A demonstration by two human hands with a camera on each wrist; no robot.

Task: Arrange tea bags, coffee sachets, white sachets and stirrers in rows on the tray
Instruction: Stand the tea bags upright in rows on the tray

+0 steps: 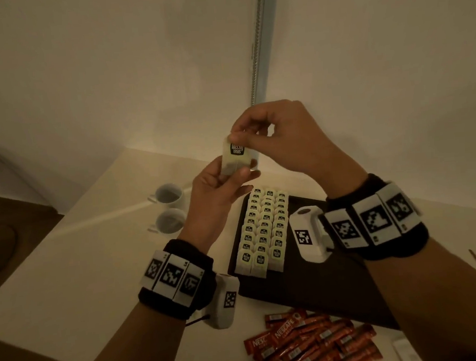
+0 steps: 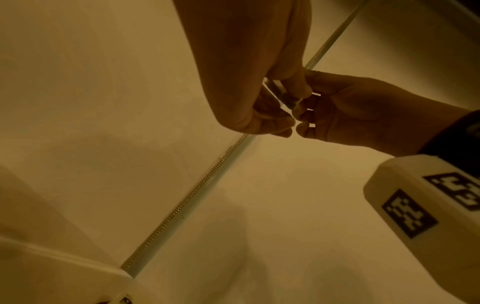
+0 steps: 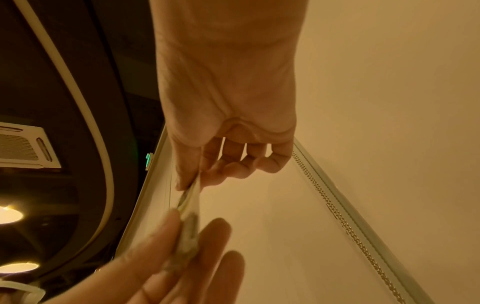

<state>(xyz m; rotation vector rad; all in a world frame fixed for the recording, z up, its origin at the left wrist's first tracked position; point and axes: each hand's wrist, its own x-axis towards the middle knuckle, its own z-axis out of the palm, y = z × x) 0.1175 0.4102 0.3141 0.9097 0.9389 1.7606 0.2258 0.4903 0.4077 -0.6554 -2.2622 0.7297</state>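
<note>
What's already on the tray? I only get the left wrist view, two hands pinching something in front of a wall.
Observer: The head view shows tea bags in three rows along one side of the dark tray.
Operator: And what's being pinched?
Observer: Another tea bag. The left hand holds its lower end and the right hand holds its top.
Operator: Coffee placed yet?
Observer: No. The Nescafe coffee sachets lie heaped on the table, off the tray.
</note>
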